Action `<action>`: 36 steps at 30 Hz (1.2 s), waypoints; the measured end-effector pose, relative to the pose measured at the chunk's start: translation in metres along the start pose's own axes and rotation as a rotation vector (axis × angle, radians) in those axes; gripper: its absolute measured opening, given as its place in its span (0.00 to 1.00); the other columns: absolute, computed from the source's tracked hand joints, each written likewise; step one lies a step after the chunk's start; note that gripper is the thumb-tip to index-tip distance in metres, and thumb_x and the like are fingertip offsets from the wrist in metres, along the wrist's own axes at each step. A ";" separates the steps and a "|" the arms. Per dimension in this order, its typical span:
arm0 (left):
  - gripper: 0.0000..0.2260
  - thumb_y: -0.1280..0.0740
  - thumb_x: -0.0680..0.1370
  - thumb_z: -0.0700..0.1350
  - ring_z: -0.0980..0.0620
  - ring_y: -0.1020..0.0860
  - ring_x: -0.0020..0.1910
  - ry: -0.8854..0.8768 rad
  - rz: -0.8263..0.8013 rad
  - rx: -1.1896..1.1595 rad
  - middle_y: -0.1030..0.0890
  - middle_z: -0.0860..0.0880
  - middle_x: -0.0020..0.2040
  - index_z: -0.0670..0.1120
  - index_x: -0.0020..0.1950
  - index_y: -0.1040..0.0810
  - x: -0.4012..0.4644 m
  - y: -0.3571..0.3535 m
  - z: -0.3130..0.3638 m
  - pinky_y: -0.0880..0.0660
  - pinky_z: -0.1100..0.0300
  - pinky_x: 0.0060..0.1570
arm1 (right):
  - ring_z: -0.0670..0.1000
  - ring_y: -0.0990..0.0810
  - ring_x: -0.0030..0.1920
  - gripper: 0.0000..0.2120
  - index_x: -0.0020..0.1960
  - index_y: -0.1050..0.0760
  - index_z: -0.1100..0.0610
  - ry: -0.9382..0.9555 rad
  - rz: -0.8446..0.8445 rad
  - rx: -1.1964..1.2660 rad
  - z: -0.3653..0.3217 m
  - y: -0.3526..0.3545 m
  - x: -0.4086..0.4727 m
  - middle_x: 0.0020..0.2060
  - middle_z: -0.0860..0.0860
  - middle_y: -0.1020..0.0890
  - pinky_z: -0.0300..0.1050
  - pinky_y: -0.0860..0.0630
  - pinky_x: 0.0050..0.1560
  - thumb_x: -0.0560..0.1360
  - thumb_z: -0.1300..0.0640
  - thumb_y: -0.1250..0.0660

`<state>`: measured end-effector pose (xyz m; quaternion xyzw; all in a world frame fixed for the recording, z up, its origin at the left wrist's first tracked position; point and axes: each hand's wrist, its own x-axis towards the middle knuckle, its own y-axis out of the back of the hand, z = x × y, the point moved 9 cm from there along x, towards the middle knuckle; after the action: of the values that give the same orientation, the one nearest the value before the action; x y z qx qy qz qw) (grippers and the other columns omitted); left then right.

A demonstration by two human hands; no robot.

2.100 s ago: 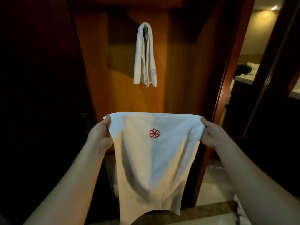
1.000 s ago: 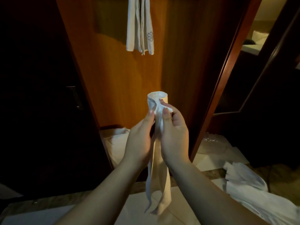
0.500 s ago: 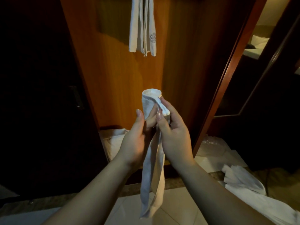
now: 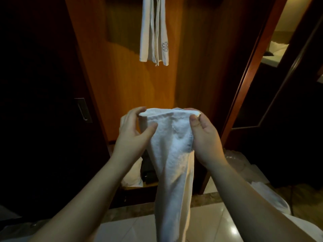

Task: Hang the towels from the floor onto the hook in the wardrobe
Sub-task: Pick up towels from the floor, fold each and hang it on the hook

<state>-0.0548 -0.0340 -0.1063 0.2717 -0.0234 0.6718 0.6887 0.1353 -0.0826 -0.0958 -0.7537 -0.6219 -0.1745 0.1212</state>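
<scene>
I hold a folded white towel (image 4: pixel 172 154) in front of the open wardrobe, its long end hanging down toward the floor. My left hand (image 4: pixel 133 133) grips its top left edge, fingers behind and thumb in front. My right hand (image 4: pixel 204 135) pinches the top right edge. Above, a second white towel (image 4: pixel 154 32) with a grey flower logo hangs against the wardrobe's wooden back panel (image 4: pixel 122 81). The hook is out of frame above it. More white towels (image 4: pixel 272 199) lie on the floor at the right.
A dark wardrobe door with a metal handle (image 4: pixel 83 110) stands at the left. A reddish door frame (image 4: pixel 244 84) rises at the right, with a lit room beyond. White bedding (image 4: pixel 132 175) and a dark object lie on the wardrobe bottom.
My hands have moved apart, spreading the towel's bunched top edge wide. Before that I brought both corners together, folding the spread towel in half.
</scene>
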 end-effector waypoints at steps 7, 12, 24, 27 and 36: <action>0.08 0.33 0.77 0.57 0.56 0.38 0.55 -0.437 -0.268 0.612 0.31 0.66 0.43 0.55 0.52 0.21 0.013 0.001 0.021 0.47 0.54 0.57 | 0.53 0.16 0.59 0.16 0.57 0.20 0.44 0.006 -0.051 0.025 -0.002 0.028 0.012 0.59 0.50 0.15 0.47 0.18 0.55 0.79 0.35 0.38; 0.05 0.28 0.77 0.48 0.46 0.31 0.53 -0.509 -0.287 0.689 0.25 0.58 0.42 0.54 0.45 0.23 0.022 0.012 0.033 0.44 0.53 0.54 | 0.55 0.17 0.59 0.16 0.59 0.23 0.42 -0.007 -0.114 -0.097 0.023 0.058 0.024 0.61 0.49 0.16 0.65 0.22 0.60 0.81 0.34 0.41; 0.08 0.29 0.77 0.44 0.59 0.21 0.40 -0.089 -0.357 -0.213 0.20 0.59 0.39 0.56 0.44 0.26 0.027 -0.007 0.022 0.25 0.64 0.37 | 0.61 0.21 0.66 0.15 0.62 0.24 0.50 0.029 0.015 0.235 0.040 0.091 0.038 0.65 0.60 0.20 0.52 0.21 0.59 0.86 0.43 0.43; 0.08 0.30 0.77 0.40 0.61 0.21 0.38 -0.092 -0.320 -0.363 0.20 0.60 0.39 0.50 0.50 0.27 0.028 -0.010 0.022 0.25 0.67 0.34 | 0.60 0.20 0.64 0.15 0.60 0.21 0.49 0.024 0.064 0.266 0.032 0.089 0.035 0.63 0.59 0.19 0.52 0.20 0.58 0.84 0.41 0.40; 0.08 0.31 0.77 0.54 0.48 0.15 0.51 0.217 -0.115 -0.614 0.14 0.49 0.52 0.54 0.52 0.16 0.009 -0.036 -0.011 0.20 0.54 0.43 | 0.59 0.18 0.62 0.15 0.55 0.19 0.48 0.014 0.121 0.351 0.018 0.079 0.031 0.61 0.58 0.17 0.51 0.20 0.57 0.82 0.40 0.39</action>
<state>-0.0237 -0.0199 -0.1248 -0.0210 -0.1358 0.6186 0.7736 0.2195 -0.0633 -0.0964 -0.7559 -0.5953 -0.0609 0.2656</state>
